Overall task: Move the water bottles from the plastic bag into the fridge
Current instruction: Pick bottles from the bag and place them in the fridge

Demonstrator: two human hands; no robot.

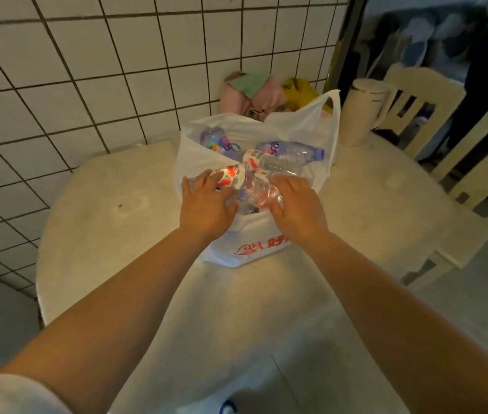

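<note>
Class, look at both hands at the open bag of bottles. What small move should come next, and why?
Probably close each hand round a bottle and lift it out. Both the left hand and the right hand lie with fingers spread on bottles at the mouth of the plastic bag, gripping nothing firmly yet; several water bottles remain inside.

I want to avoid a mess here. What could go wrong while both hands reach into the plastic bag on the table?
The water bottles lie loosely piled in the plastic bag, so pulling one may tumble others out.
The left hand and right hand only rest on bottles; a smooth one might slip.
The bag's handle stands near the white kettle; tugging could nudge it.
</note>
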